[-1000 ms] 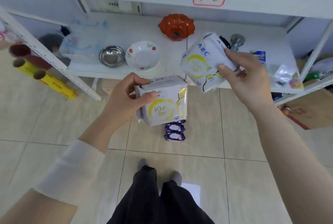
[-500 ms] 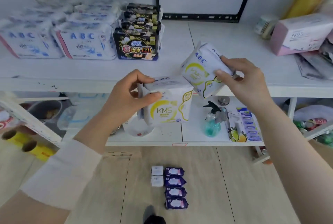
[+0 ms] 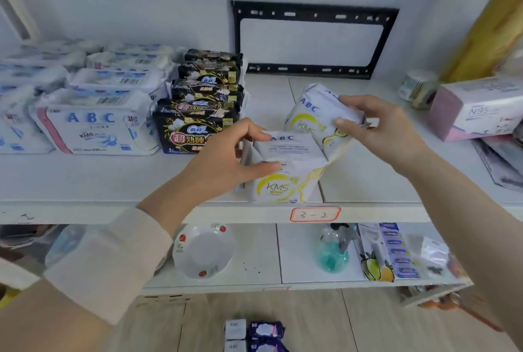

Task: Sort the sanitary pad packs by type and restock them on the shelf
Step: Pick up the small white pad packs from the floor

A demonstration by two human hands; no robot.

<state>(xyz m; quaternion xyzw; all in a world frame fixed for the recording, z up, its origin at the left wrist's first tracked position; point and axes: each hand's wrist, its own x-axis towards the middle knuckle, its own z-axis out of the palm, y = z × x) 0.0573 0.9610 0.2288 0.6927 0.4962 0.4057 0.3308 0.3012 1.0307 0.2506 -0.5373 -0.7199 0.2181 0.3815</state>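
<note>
While left hand (image 3: pixel 226 160) and right hand (image 3: pixel 380 131) grip ABC KMS packs (image 3: pixel 285 182) (image 3: pixel 311 115) | tag (image 3: pixel 315 214) 3-2

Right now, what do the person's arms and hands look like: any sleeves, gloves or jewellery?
Both hands are bare: the left hand and the right hand show no gloves, rings or watch. On the left, a cream sleeve ends short of the wrist. The right arm shows no sleeve within the frame.
</note>
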